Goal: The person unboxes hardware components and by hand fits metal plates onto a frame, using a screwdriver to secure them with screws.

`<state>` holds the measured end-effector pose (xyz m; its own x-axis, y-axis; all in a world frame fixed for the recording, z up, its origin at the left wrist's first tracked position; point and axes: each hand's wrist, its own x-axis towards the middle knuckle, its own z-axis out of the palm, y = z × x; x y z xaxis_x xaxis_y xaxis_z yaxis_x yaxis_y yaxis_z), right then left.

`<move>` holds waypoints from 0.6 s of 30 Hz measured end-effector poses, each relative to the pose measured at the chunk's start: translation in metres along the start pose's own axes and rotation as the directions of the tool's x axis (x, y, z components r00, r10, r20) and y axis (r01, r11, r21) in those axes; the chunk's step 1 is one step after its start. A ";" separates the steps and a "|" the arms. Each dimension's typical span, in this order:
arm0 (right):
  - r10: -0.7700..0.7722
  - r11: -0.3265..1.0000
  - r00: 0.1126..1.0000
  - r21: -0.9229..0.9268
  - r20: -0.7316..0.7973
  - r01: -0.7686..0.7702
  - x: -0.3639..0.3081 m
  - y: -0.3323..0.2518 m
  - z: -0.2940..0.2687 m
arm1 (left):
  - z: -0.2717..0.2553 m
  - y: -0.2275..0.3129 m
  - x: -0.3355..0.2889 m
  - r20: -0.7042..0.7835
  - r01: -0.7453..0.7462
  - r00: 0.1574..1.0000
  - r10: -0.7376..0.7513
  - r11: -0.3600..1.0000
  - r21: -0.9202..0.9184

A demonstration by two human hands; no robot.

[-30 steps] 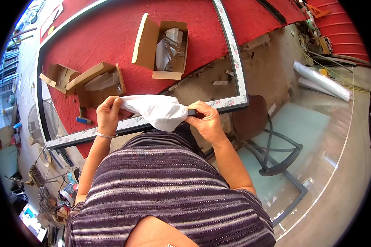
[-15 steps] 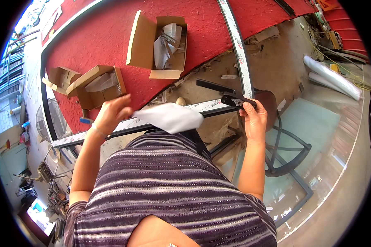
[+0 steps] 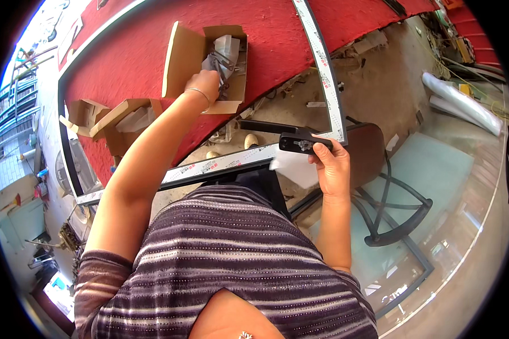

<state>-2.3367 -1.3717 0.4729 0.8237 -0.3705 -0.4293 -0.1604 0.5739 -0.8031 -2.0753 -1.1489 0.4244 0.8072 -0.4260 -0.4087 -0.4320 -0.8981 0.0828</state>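
Observation:
My left hand (image 3: 205, 83) reaches down into an open cardboard box (image 3: 238, 93), its fingers curled among dark metal parts (image 3: 223, 85) and a pale plastic wrapper (image 3: 227, 50). The fingertips are hidden there. My right hand (image 3: 332, 163) grips a black lever handle (image 3: 296, 143) by one end, thumb on top, with metal fittings showing on its face. The long bar points left, over the near right corner of a window or door frame (image 3: 243, 157). Just below the handle hangs a loose white sheet (image 3: 300, 170), apart from my left hand.
Smaller open cardboard boxes (image 3: 127, 113) lie on the red-covered table (image 3: 136, 59) at left. A dark chair (image 3: 366, 152) stands close to my right arm. Behind it, glass panes (image 3: 435, 175) lie on the floor, with white rolls (image 3: 464, 104) farther right.
My left hand has moved from beside the white sheet up into the cardboard box. The sheet has shifted right and lower. My right hand has brought the handle slightly left.

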 end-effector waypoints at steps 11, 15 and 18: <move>0.103 0.992 0.993 0.073 0.059 -0.107 0.037 0.017 0.033 | -0.040 -0.031 -0.057 0.039 0.072 0.997 -0.060 0.801 -0.595; 0.118 0.966 0.971 0.204 0.206 -0.160 0.050 0.031 0.059 | -0.038 -0.040 -0.079 -0.011 0.032 0.998 -0.069 0.590 -0.807; 0.156 0.947 0.955 0.238 0.253 -0.218 0.057 0.037 0.084 | -0.036 -0.048 -0.099 0.018 0.005 0.999 0.041 0.286 -0.958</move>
<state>-2.2504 -1.3104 0.4536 0.8992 -0.0793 -0.4302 -0.2015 0.7978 -0.5682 -2.1199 -1.0679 0.4930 0.7818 -0.4601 -0.4208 0.2661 -0.3643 0.8925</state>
